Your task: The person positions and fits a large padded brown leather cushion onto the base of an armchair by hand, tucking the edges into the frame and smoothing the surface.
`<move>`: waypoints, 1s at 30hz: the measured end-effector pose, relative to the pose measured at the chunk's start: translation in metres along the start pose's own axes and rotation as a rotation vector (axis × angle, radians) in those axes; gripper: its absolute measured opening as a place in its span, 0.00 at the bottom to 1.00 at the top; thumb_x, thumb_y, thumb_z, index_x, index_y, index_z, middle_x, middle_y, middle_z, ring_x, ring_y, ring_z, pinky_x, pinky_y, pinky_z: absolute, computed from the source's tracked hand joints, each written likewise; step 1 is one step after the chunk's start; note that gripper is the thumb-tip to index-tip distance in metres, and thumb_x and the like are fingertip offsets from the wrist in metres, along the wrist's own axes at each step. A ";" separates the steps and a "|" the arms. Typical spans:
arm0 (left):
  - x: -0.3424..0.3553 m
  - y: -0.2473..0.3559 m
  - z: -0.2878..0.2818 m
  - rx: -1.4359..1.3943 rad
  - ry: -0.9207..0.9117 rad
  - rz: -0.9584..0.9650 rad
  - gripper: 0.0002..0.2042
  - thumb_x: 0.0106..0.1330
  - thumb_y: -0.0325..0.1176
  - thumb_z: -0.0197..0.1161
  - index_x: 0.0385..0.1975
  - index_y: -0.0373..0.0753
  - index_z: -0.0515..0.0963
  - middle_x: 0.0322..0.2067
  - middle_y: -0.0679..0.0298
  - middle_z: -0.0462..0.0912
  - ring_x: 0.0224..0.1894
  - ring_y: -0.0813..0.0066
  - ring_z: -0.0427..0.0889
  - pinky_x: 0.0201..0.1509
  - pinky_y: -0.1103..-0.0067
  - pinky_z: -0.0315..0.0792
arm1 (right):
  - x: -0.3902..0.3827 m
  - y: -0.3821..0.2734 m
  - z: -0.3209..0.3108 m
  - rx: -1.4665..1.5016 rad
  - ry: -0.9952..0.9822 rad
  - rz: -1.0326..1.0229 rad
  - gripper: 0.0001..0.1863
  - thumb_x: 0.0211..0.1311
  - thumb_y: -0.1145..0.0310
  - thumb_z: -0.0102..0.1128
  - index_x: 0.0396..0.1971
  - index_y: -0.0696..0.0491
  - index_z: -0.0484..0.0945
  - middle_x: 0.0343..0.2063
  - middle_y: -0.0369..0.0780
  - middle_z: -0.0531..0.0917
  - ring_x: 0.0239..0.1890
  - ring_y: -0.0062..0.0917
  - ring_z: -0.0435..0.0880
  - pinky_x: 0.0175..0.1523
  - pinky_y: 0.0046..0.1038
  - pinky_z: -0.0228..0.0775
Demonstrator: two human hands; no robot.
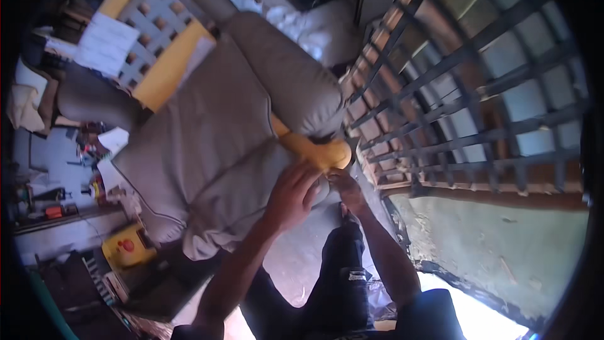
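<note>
2 forearms [242,271] reach forward; the left hand [291,196] bends its fingers against rounded yellow foam [322,153] protruding from creased grey-brown upholstery [214,107]; the right hand [348,193] sits beneath, its grip unclear.

worn on the person's head, as the left one of a side-by-side fisheye pair. set above the near side of the grey-brown padded seat [207,107], looking steeply down and out across it. near enough to fill the middle with the padded seat, and with the left hand [292,195] and right hand [348,194] at its near right corner. wide enough to catch the webbed frame [481,41] right of it, the yellow box [129,245] left of it. upright, unmirrored, bowing straight edges toward a dark rim.
</note>
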State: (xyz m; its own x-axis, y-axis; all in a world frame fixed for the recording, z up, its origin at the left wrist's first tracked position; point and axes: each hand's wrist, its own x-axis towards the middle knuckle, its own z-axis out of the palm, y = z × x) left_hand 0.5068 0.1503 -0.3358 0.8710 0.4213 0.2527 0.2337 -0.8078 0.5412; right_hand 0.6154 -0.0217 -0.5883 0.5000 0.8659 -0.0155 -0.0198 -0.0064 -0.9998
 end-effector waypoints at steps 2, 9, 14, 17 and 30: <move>-0.009 -0.022 0.022 0.137 -0.046 0.044 0.08 0.63 0.33 0.65 0.38 0.39 0.81 0.33 0.61 0.84 0.42 0.60 0.84 0.64 0.68 0.67 | 0.004 -0.052 0.041 -0.132 -0.065 0.262 0.25 0.70 0.64 0.59 0.63 0.56 0.68 0.40 0.41 0.83 0.42 0.26 0.84 0.47 0.27 0.76; -0.084 -0.111 0.030 0.313 -0.414 -0.145 0.14 0.53 0.40 0.73 0.34 0.39 0.80 0.29 0.61 0.81 0.38 0.58 0.82 0.57 0.67 0.70 | -0.004 -0.042 0.049 -0.166 -0.220 0.185 0.30 0.61 0.63 0.71 0.56 0.56 0.64 0.33 0.43 0.80 0.32 0.25 0.82 0.35 0.28 0.74; -0.100 -0.117 0.042 0.227 -0.279 -0.321 0.22 0.53 0.40 0.74 0.42 0.35 0.75 0.37 0.54 0.79 0.43 0.52 0.79 0.53 0.64 0.71 | 0.007 -0.015 0.065 0.091 -0.315 0.283 0.32 0.60 0.62 0.71 0.53 0.57 0.59 0.42 0.50 0.80 0.45 0.32 0.83 0.49 0.30 0.80; -0.114 -0.122 0.066 0.382 0.172 -0.326 0.25 0.61 0.40 0.72 0.51 0.34 0.69 0.35 0.59 0.75 0.41 0.62 0.77 0.49 0.72 0.71 | 0.019 -0.009 0.064 0.321 -0.579 0.143 0.33 0.66 0.62 0.66 0.59 0.57 0.55 0.43 0.45 0.78 0.46 0.28 0.80 0.45 0.30 0.78; -0.085 -0.016 0.039 -0.568 0.192 -0.280 0.10 0.74 0.36 0.58 0.43 0.34 0.72 0.30 0.70 0.80 0.29 0.89 0.76 0.34 0.90 0.69 | 0.018 -0.003 0.144 1.418 -1.095 0.423 0.40 0.69 0.37 0.48 0.70 0.52 0.58 0.64 0.40 0.71 0.63 0.28 0.73 0.68 0.38 0.64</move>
State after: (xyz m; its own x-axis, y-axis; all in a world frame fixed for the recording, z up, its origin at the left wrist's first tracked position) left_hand 0.4464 0.1112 -0.3972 0.7055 0.6924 0.1508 0.1306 -0.3363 0.9327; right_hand 0.5003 0.0662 -0.5836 -0.4407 0.8210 0.3630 -0.8975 -0.4107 -0.1609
